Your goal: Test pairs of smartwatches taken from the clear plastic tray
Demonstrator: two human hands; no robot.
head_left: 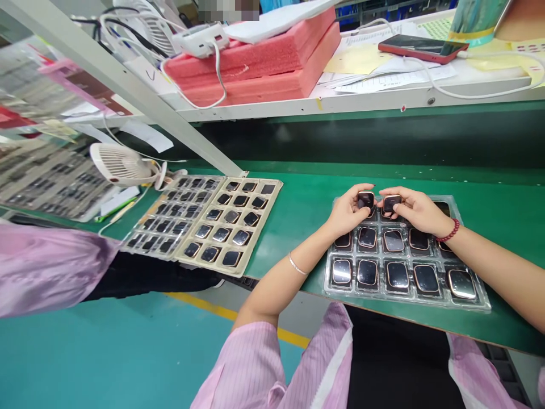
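While both hands work over the near tray, the parts read as follows.

Left fingers: curled tight round a small dark watch case (365,200) with a copper-coloured rim, pinched between thumb and fingertips of the left hand (349,215).
Right fingers: closed the same way on a second watch case (390,203), held by the right hand (415,210) just beside the first; the two cases nearly touch.
Wrists: a thin silver bangle (297,265) on the left, a red bead bracelet (449,232) on the right.
Position of held cases: above the far row of the clear tray (483,304), which lies on the green bench (306,210) at its near edge.
Tray contents: rows of similar cases, screens up, one per pocket.
Further left: two more trays (213,224) of cases, side by side, touching.
Beyond them: a small white fan (121,165) lying on the bench.
Shelf above: pink foam sheets (272,68), a red phone (421,48) on papers, white cables.
Writing: print on the papers too small to read; no brand legible.
Left edge: a pink sleeve (42,267) of another person.
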